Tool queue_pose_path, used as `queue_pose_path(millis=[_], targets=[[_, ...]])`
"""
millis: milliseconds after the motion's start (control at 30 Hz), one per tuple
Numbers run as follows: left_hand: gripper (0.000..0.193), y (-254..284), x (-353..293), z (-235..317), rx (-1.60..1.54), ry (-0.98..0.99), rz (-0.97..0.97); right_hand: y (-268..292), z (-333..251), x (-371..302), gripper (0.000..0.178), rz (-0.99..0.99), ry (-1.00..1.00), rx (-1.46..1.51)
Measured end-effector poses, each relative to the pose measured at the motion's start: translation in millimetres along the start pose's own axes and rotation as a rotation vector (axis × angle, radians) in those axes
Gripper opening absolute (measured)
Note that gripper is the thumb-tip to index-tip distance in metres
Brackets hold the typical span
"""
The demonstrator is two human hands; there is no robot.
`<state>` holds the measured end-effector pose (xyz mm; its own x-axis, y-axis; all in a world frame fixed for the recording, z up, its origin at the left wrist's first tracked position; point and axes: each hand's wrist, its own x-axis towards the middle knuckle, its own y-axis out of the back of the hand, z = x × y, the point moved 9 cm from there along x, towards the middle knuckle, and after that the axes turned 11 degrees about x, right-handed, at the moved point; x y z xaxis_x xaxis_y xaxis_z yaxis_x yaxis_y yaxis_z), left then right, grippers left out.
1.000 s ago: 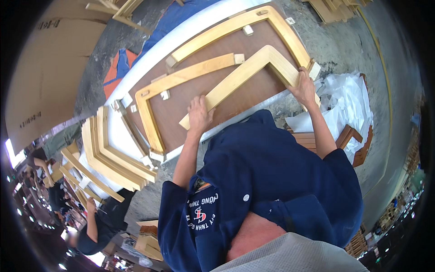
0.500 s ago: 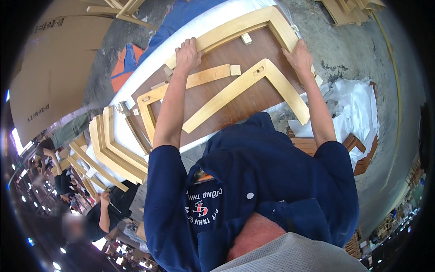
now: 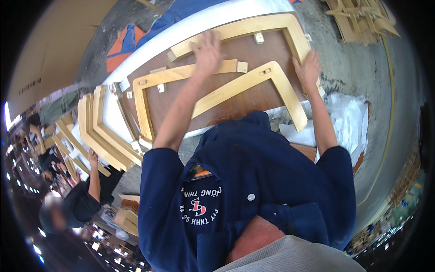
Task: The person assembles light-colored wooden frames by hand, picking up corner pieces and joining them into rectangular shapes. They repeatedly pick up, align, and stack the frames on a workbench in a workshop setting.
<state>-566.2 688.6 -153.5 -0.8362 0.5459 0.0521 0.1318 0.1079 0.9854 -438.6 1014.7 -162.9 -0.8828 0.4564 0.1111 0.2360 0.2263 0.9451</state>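
Note:
A pale L-shaped wooden frame piece point(image 3: 253, 26) lies along the far side of a brown board point(image 3: 231, 93). Over its long arm, my left hand point(image 3: 209, 53) is spread with fingers apart, slightly blurred; I cannot tell whether it touches the wood. My right hand point(image 3: 309, 71) is closed around the short leg at the right, thumb on the inner side. Nearer me lie two more bent pieces: one at the left point(image 3: 181, 72), partly behind my left forearm, and one at the right point(image 3: 240, 89). Small light blocks point(image 3: 258, 38) sit on the board beside the pieces.
Several bent wooden pieces point(image 3: 97, 129) stand stacked at the left end of the white-covered table point(image 3: 181, 25). Crumpled white wrapping point(image 3: 344, 120) lies at the right. A co-worker point(image 3: 81, 201) is at the lower left, one hand at other wooden parts. Cardboard point(image 3: 54, 50) rises at far left.
My left hand has let go of the far piece's end and moved right, its fingers spreading. My right hand stays on the short leg. The whole view has shifted slightly.

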Motion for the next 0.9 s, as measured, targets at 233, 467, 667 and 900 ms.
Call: queue_pose_path(millis=[233, 467, 667, 900], targets=[[0.072, -3, -155, 55, -0.362, 0.053, -0.162, 42, -70, -113, 0.06, -0.006, -0.004, 0.519], [0.061, 32, -166, 39, -0.466, -0.007, -0.036, -13, -150, -202, 0.049, -0.937, -0.039, 1.019], [0.058, 109, -173, -29, -0.87, 0.251, 0.182, -16, -244, -232, 0.069, -1.132, -0.038, 1.231], [0.067, 161, -174, -91, -1.221, 0.32, 0.313, -7, -312, -191, 0.054, -0.803, -0.001, 1.714]])
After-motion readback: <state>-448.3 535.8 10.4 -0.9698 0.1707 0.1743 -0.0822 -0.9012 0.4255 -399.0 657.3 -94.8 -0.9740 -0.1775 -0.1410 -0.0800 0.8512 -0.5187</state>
